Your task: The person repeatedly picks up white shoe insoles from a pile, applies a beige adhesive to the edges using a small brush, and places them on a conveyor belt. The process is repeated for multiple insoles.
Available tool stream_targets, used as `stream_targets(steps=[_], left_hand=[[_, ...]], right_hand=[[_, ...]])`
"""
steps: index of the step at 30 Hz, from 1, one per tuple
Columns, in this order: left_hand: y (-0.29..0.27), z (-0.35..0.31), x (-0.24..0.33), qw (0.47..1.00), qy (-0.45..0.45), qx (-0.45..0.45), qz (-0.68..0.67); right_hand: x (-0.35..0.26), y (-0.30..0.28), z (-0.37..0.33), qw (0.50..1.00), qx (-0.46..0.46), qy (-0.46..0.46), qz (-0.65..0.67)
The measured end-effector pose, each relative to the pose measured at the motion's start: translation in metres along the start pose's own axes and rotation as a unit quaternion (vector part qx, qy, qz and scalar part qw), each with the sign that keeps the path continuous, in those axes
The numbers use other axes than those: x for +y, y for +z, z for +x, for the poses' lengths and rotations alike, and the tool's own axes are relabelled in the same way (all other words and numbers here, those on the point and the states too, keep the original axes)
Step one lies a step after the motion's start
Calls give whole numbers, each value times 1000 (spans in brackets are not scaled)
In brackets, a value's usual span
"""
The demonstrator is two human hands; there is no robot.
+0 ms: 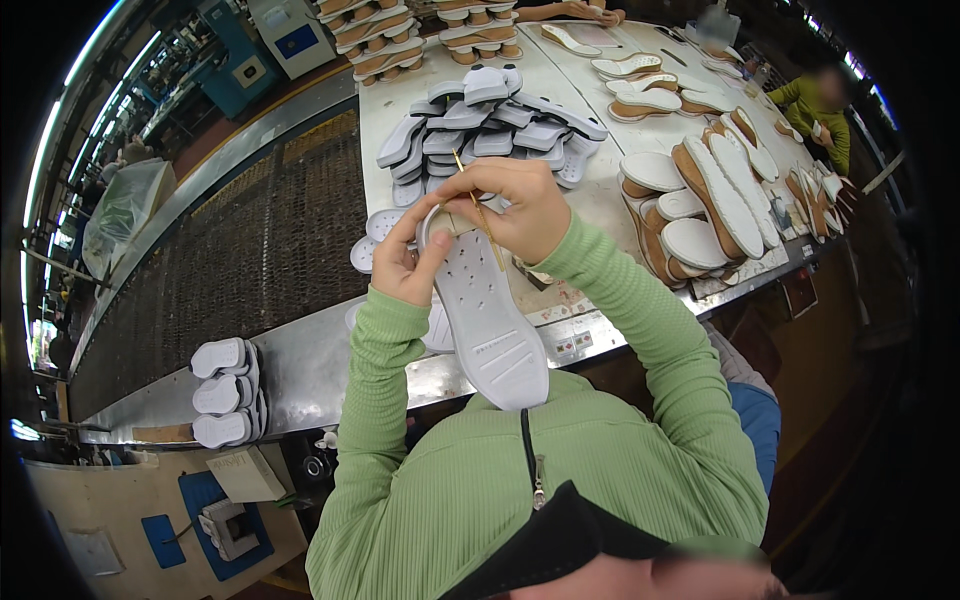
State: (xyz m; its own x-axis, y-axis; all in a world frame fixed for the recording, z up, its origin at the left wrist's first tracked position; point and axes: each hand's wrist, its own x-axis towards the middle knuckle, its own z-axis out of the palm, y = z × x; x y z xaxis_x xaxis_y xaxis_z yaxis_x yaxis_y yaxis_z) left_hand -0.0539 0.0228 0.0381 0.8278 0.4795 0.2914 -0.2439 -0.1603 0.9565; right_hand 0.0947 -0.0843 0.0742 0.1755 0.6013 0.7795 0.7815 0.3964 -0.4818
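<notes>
A pale grey-white shoe sole, dotted with small holes and crossed by ridges at its lower end, slants down toward my chest. My left hand grips its upper end, with the thumb on the face and the fingers behind the rim. In my right hand is a thin yellowish stick, pinched between thumb and fingers; it slants across the sole's upper right side. Whether the stick's tip touches the sole, I cannot tell. Just beyond my hands, a heap of grey-white soles lies on the white table.
White-and-brown soles cover the table's right part. Tall stacks of soles stand at the back. To the left runs a dark mesh conveyor, with stacked soles on its metal edge. A person in yellow-green is at far right.
</notes>
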Motion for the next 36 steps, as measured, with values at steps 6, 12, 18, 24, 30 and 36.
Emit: stream_targets(steps=[6, 12, 18, 24, 30, 36], left_hand=[[0, -1, -2, 1000, 13, 19, 4], [2, -1, -3, 999, 16, 27, 10], [1, -5, -4, 997, 24, 65, 19], [0, -6, -7, 997, 26, 67, 16], [0, -7, -4, 997, 29, 65, 28], [2, -6, -4, 996, 47, 67, 36]], right_hand=[[-1, 2, 0, 1000, 7, -21, -5], [0, 4, -3, 999, 19, -35, -4], [-3, 8, -22, 994, 47, 94, 41], [-1, 18, -38, 971, 23, 209, 116], [1, 18, -40, 968, 26, 216, 123], [0, 18, -41, 961, 36, 227, 152]])
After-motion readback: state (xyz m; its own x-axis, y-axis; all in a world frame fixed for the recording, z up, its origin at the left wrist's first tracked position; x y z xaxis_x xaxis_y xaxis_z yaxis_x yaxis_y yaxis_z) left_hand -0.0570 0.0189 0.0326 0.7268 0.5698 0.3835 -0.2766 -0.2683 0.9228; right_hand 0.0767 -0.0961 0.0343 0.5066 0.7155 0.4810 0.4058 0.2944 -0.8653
